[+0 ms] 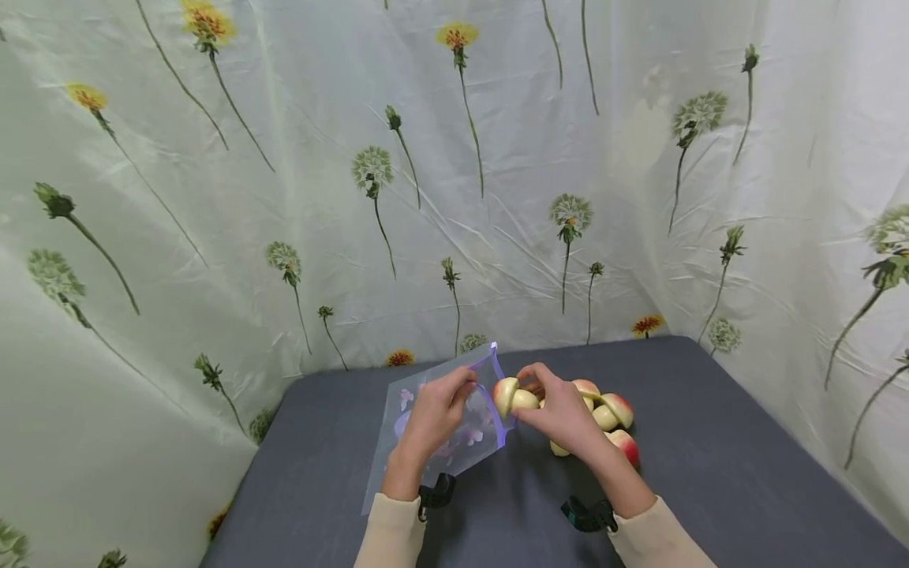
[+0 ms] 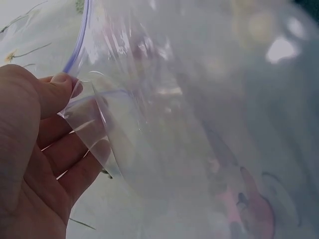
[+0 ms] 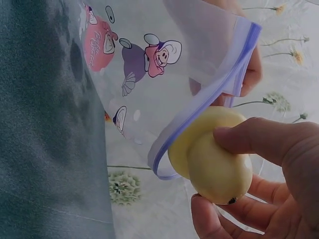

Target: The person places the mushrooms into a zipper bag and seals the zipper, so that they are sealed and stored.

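My left hand [image 1: 435, 414] pinches the edge of a clear zip bag [image 1: 501, 436] with a purple seal and holds its mouth apart. In the left wrist view, the thumb and index finger of the left hand [image 2: 37, 144] grip the see-through film [image 2: 149, 144]. My right hand [image 1: 564, 412] holds a mushroom [image 1: 506, 397], pale yellow with some red on its cap, at the bag's opening. The right wrist view shows the mushroom [image 3: 219, 169] between thumb and fingers of the right hand [image 3: 294, 164], its cap at the purple rim. Cartoon figures [image 3: 162, 57] decorate the bag.
Several more red-and-yellow mushrooms [image 1: 619, 410] lie in a group on the dark grey table [image 1: 682, 473], beside and beyond the right hand. A pale curtain [image 1: 497, 237] printed with dandelions hangs behind the table and along its sides.
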Demonstrator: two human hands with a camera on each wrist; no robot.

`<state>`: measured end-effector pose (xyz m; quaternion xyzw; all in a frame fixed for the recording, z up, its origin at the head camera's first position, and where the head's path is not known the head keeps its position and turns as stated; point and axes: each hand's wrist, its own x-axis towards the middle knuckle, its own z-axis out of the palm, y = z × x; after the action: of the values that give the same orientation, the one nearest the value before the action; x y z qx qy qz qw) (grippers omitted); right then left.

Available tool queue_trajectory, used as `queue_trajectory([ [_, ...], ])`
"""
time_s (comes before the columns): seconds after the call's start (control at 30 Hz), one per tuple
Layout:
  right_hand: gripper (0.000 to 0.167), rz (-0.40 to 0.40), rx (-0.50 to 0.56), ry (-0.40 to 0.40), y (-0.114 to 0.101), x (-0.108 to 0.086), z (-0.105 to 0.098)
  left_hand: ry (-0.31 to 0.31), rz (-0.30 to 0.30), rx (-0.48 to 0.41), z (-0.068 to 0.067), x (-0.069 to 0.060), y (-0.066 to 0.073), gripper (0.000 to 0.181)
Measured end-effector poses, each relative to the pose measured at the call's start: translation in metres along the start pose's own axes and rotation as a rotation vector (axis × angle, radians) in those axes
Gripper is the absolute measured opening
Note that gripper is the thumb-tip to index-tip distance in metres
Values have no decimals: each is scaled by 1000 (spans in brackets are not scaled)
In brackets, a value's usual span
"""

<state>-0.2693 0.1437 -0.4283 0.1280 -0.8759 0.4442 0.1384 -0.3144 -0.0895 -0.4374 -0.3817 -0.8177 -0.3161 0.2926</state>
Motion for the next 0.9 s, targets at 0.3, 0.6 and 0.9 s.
queue_trajectory([
  [0.3,40,-15,28,-4,1,1,2,0,-6,21,-1,0,3,8],
  [0.6,32,-17,44,-31,3,-1,5,-8,-33,26,-1,1,4,5],
  [0.9,29,-24,44,-68,4,-1,7,2,-13,32,0,1,2,6],
])
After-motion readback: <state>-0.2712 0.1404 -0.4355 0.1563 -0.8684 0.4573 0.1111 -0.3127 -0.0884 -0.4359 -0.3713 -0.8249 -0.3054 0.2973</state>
